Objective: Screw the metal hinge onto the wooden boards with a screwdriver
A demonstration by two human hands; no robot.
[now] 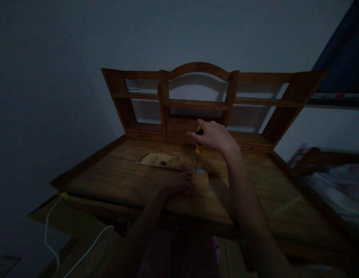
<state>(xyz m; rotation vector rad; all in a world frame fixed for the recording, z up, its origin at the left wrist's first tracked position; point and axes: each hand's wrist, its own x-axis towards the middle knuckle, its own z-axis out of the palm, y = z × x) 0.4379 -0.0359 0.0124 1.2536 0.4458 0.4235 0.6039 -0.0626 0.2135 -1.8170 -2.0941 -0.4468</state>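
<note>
My right hand [215, 134] grips the handle of a yellow and black screwdriver [198, 148], which stands nearly upright with its shaft pointing down. The tip meets a small metal piece, hinge-like in look [200, 170], on top of a wooden block [200, 180]. Beside the block, my left hand [179, 182] presses its fingers against the left side, steadying it on the desk. The far side of the block and the left fingertips are partly hidden. Dim light leaves the metal piece's details unclear.
A splintered wooden board [160, 159] lies on the desk [115, 185] behind my left hand. A wooden shelf unit [196, 103] stands along the desk's back. A white cable [47, 227] hangs at the front left. Bedding [338, 185] is at the right.
</note>
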